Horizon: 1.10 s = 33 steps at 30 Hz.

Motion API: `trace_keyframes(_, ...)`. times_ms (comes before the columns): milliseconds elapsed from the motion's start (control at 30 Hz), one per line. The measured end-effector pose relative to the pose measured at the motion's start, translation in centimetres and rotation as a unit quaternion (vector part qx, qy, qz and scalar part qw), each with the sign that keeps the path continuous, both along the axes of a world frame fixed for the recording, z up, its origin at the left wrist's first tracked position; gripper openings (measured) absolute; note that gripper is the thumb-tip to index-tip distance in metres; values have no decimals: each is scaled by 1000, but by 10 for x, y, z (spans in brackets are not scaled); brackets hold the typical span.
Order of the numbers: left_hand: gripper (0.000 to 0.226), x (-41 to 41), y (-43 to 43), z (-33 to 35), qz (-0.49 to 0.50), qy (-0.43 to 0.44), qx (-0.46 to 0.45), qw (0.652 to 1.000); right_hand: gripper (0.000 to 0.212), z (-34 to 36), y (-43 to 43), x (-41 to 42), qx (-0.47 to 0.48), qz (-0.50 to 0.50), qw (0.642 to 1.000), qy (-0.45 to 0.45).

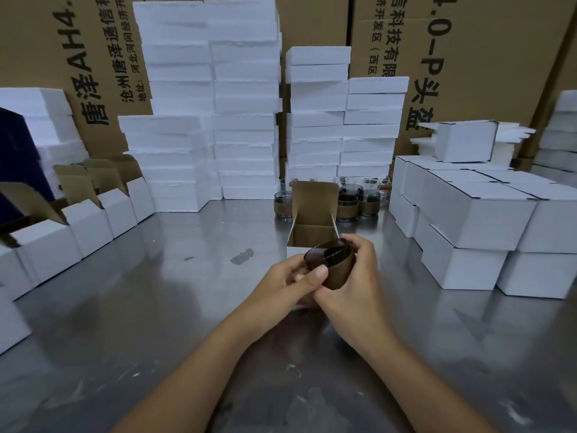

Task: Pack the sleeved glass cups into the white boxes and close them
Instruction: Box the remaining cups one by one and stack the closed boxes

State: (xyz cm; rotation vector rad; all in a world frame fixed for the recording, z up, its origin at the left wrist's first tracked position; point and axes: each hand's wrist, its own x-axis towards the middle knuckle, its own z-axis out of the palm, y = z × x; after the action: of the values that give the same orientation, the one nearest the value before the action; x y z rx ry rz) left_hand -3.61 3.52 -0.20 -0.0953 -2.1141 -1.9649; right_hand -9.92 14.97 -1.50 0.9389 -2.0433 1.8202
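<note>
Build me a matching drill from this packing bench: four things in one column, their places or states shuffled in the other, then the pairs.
Column one
1. sleeved cup
2. open box
3. closed boxes
4. spare cups

Column two
A. stacked at the right of the table
B. standing behind the open box
C. held by the left hand and right hand
D. lid flap up, just beyond the hands

Pairs: 1-C, 2-D, 3-A, 4-B
</note>
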Motion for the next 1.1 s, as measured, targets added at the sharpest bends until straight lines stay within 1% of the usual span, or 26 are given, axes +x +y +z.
trace_keyframes(167, 49, -3, -7, 1, -8, -13, 70, 997, 67, 3, 1, -2, -23, 49, 998, -36)
trace_keyframes(267, 61, -4, -8, 3, -15, -25, 112, 993, 69, 4, 2, -2, -36, 62, 996, -48)
trace_keyframes(333, 63, -4, -7, 3, -25, -31, 126, 991, 69, 3, 1, -3, -40, 64, 996, -52)
trace_keyframes(567, 61, -4, -9, 2, -25, -33, 122, 992, 71, 3, -1, -2, -37, 45, 997, -58)
trace_keyframes(633, 59, -4, -10, 1, -25, -29, 113, 993, 70, 4, 0, -3, -56, 51, 994, -77)
trace_keyframes(700, 53, -4, -11, 2, -18, -23, 105, 994, 64, 5, 1, -6, -84, 58, 989, -106)
trace_keyframes(800, 48, -5, -13, 2, -3, -17, 107, 994, 49, 7, 3, -8, -123, 81, 980, -136)
trace_keyframes(900, 45, -5, -14, 2, 6, -17, 108, 994, 43, 9, 4, -7, -131, 100, 976, -142)
trace_keyframes(1000, 43, -5, -13, 2, -1, -23, 106, 994, 46, 9, 4, -6, -131, 105, 978, -127)
trace_keyframes(1100, 46, -4, -11, 2, -19, -37, 111, 993, 59, 8, 4, -4, -113, 82, 986, -88)
